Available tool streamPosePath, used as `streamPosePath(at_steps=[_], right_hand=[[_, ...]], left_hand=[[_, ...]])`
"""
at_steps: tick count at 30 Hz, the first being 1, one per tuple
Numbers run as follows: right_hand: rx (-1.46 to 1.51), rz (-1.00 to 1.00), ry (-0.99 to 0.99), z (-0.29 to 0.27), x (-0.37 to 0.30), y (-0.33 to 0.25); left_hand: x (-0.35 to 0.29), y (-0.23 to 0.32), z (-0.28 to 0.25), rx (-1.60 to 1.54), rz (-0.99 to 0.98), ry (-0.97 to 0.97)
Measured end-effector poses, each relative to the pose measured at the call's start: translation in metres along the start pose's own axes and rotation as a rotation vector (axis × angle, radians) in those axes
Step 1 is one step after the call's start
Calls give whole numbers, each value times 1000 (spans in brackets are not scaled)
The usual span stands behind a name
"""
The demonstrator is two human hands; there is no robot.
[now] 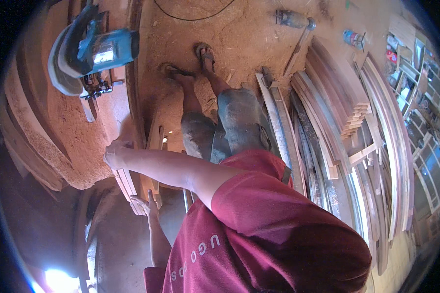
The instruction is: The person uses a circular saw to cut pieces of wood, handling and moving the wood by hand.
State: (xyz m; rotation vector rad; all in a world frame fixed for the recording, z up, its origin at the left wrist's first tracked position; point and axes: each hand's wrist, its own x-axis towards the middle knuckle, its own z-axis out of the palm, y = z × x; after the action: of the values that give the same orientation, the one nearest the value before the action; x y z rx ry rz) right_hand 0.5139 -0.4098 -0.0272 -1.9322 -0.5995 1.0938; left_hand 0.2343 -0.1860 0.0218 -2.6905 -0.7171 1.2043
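Note:
A small bundle of pale wooden strips (pixel 126 184) slants along the bench edge at the left. My right hand (pixel 116 154) is closed round its far end, with the arm stretched across my body. At the near end, my left hand (pixel 150 206) has its fingers across the strips and its thumb raised apart. Beyond my right hand, a blue power saw (pixel 107 51) with a rounded guard stands on the sawdust-covered bench (pixel 85 141). The underside of each grip is hidden.
Long curved boards (pixel 327 93) are stacked on the right. Sawdust covers the floor (pixel 171 39) round my feet. A dark cylindrical object (pixel 292 19) and a blue can (pixel 352 38) are at the far right. Curved timber pieces (pixel 32 132) lie along the left.

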Motion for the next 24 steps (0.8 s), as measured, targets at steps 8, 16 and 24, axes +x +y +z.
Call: streamPosePath(at_steps=[8, 16, 24], right_hand=[[-92, -82, 36, -2, 17, -3], [-317, -211, 157, 20, 54, 3], [-38, -560, 261, -26, 15, -93]], left_hand=[[10, -26, 6, -112, -91, -165], [17, -37, 6, -264, -29, -249], [21, -6, -38, -1368, -453, 85]])
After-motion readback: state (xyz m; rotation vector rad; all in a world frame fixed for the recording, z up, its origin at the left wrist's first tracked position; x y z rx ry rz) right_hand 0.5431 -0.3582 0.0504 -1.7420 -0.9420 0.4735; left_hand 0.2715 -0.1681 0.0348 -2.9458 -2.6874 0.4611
